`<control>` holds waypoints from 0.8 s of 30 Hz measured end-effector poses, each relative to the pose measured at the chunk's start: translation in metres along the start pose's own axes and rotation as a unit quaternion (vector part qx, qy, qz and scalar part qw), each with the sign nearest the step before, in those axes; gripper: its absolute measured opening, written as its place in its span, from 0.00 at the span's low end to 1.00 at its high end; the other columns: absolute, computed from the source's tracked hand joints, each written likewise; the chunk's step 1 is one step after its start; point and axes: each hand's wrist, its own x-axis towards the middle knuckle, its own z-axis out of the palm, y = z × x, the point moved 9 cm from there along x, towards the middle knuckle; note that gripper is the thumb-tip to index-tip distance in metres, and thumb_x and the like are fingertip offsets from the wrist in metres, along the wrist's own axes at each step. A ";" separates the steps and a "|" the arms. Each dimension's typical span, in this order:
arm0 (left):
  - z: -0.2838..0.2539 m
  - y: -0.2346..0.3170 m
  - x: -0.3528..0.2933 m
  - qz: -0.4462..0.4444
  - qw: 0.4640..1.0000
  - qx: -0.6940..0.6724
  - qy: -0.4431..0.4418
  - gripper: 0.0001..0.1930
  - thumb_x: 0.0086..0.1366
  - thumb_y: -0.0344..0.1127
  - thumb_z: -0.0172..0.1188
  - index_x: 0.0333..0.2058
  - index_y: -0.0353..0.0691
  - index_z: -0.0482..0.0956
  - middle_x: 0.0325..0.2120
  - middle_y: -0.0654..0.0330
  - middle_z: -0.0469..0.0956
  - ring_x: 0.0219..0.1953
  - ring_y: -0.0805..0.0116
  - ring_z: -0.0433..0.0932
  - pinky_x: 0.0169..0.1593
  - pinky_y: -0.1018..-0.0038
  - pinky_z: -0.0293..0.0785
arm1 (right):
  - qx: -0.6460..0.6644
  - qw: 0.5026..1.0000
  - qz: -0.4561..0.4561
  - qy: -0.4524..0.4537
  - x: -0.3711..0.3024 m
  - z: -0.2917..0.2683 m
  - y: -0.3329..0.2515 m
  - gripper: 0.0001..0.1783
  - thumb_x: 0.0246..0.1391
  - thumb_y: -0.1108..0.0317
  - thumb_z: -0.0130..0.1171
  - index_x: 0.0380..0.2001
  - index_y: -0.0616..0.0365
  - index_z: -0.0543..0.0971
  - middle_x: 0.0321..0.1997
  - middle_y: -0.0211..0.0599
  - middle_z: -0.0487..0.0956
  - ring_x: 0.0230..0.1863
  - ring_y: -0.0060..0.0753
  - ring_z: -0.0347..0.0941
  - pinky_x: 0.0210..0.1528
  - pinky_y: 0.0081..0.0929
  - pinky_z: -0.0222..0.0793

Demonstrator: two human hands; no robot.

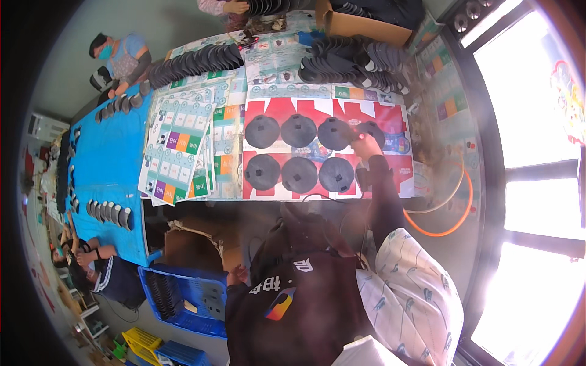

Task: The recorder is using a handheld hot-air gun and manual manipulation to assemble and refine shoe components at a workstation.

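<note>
Dark grey round pads (pixel 299 175) lie in two rows on a red and white printed sheet (pixel 403 183) at the table's front edge. Each pad has a small black square patch. My right hand (pixel 365 146) reaches over the far right pad (pixel 371 131), which it partly covers. Its fingers are closed, with a small reddish tip at them; what they hold I cannot make out. Down at my side, away from the table, my left hand (pixel 237 276) hangs near a blue crate (pixel 213 296), its fingers loosely apart and nothing visible in them.
Stacks of dark curved pads (pixel 195 64) and another heap (pixel 354 61) stand farther back, near a cardboard box (pixel 366 25). Printed sheets (pixel 180 146) lie left. An orange hose (pixel 470 201) loops at right. Co-workers sit around a blue table (pixel 116 152).
</note>
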 end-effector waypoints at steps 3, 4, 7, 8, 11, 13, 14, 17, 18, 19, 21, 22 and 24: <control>-0.012 -0.007 -0.008 -0.029 0.995 0.017 0.097 0.20 0.73 0.46 0.55 0.53 0.37 0.79 0.40 0.51 0.85 0.31 0.59 0.82 0.34 0.65 0.78 | -0.043 0.997 -0.050 -0.038 0.003 0.004 -0.009 0.19 0.50 0.63 0.59 0.44 0.60 0.83 0.42 0.62 0.82 0.49 0.65 0.78 0.53 0.52 0.75; 0.000 -0.011 -0.005 -0.062 0.997 0.014 0.032 0.19 0.73 0.46 0.55 0.51 0.37 0.80 0.37 0.52 0.85 0.29 0.61 0.81 0.33 0.66 0.77 | 0.010 0.999 -0.031 0.005 0.000 -0.008 -0.005 0.19 0.50 0.63 0.59 0.45 0.59 0.83 0.43 0.62 0.82 0.50 0.65 0.78 0.53 0.52 0.75; 0.026 -0.018 0.000 -0.115 0.989 0.038 -0.086 0.19 0.72 0.48 0.55 0.45 0.36 0.81 0.28 0.55 0.83 0.23 0.65 0.77 0.29 0.70 0.74 | 0.062 0.994 0.013 0.093 -0.013 -0.032 0.008 0.19 0.52 0.63 0.57 0.45 0.59 0.84 0.43 0.63 0.82 0.51 0.65 0.78 0.55 0.52 0.75; 0.025 -0.016 0.003 -0.105 0.990 0.054 -0.072 0.19 0.72 0.48 0.56 0.44 0.36 0.81 0.25 0.56 0.82 0.21 0.66 0.76 0.28 0.70 0.73 | 0.060 0.995 0.048 0.066 -0.016 -0.028 0.016 0.20 0.55 0.59 0.56 0.46 0.58 0.84 0.44 0.61 0.82 0.51 0.64 0.78 0.54 0.51 0.75; 0.026 -0.016 0.011 -0.091 0.995 0.021 -0.019 0.19 0.73 0.49 0.55 0.44 0.36 0.81 0.24 0.58 0.82 0.21 0.68 0.75 0.27 0.71 0.72 | -0.017 0.998 0.063 0.017 -0.026 -0.011 0.029 0.21 0.60 0.53 0.56 0.47 0.55 0.84 0.47 0.58 0.83 0.52 0.62 0.79 0.53 0.48 0.75; 0.028 -0.012 0.013 -0.077 0.997 0.009 0.001 0.19 0.73 0.48 0.55 0.47 0.37 0.81 0.29 0.57 0.83 0.24 0.67 0.77 0.28 0.71 0.73 | -0.003 0.998 0.047 -0.032 -0.019 0.009 0.033 0.17 0.57 0.58 0.58 0.44 0.56 0.84 0.45 0.59 0.83 0.50 0.63 0.79 0.52 0.50 0.75; 0.029 -0.005 0.013 -0.065 0.998 0.020 0.001 0.19 0.73 0.47 0.55 0.49 0.37 0.80 0.32 0.57 0.83 0.25 0.67 0.78 0.29 0.71 0.74 | -0.007 0.998 0.042 -0.054 -0.016 0.018 0.038 0.17 0.57 0.59 0.58 0.44 0.56 0.83 0.44 0.58 0.83 0.49 0.64 0.79 0.51 0.51 0.75; 0.051 0.035 0.013 0.095 0.973 0.190 -0.084 0.21 0.73 0.45 0.56 0.57 0.39 0.75 0.41 0.55 0.83 0.33 0.63 0.81 0.33 0.70 0.77 | 0.042 0.991 0.017 0.123 -0.013 -0.003 0.050 0.16 0.57 0.58 0.58 0.42 0.57 0.82 0.43 0.58 0.82 0.45 0.65 0.79 0.48 0.53 0.76; 0.050 0.037 0.013 0.089 0.969 0.220 -0.068 0.22 0.72 0.45 0.57 0.59 0.39 0.74 0.44 0.54 0.83 0.36 0.62 0.82 0.36 0.70 0.78 | 0.020 0.992 0.026 0.119 -0.013 -0.003 0.055 0.16 0.57 0.57 0.58 0.42 0.57 0.82 0.43 0.58 0.82 0.45 0.65 0.79 0.47 0.53 0.76; 0.057 0.041 0.014 0.097 0.976 0.174 -0.090 0.23 0.72 0.44 0.57 0.61 0.39 0.72 0.46 0.53 0.82 0.39 0.61 0.82 0.38 0.69 0.79 | -0.001 0.993 0.027 0.111 -0.014 -0.004 0.056 0.16 0.57 0.57 0.59 0.42 0.57 0.82 0.44 0.58 0.82 0.44 0.65 0.79 0.47 0.53 0.76; 0.041 0.019 0.019 -0.071 0.997 0.004 0.010 0.26 0.72 0.44 0.58 0.63 0.39 0.70 0.49 0.52 0.81 0.43 0.58 0.82 0.43 0.67 0.81 | 0.027 0.989 0.092 0.109 -0.021 -0.008 0.064 0.17 0.56 0.55 0.62 0.41 0.56 0.81 0.43 0.57 0.82 0.44 0.66 0.79 0.46 0.54 0.76; 0.051 0.023 0.020 -0.045 0.998 0.016 -0.033 0.26 0.71 0.45 0.58 0.63 0.39 0.70 0.49 0.51 0.81 0.44 0.58 0.82 0.44 0.66 0.81 | -0.038 0.995 0.035 0.087 -0.023 -0.006 0.047 0.16 0.53 0.57 0.64 0.37 0.58 0.83 0.35 0.52 0.84 0.35 0.56 0.82 0.36 0.47 0.77; 0.056 0.024 0.021 -0.049 0.995 0.077 -0.031 0.28 0.71 0.47 0.59 0.63 0.38 0.70 0.49 0.50 0.80 0.47 0.57 0.81 0.47 0.64 0.81 | 0.063 0.989 0.059 -0.119 -0.029 0.017 0.041 0.12 0.52 0.63 0.59 0.29 0.62 0.85 0.31 0.53 0.85 0.36 0.52 0.85 0.41 0.44 0.79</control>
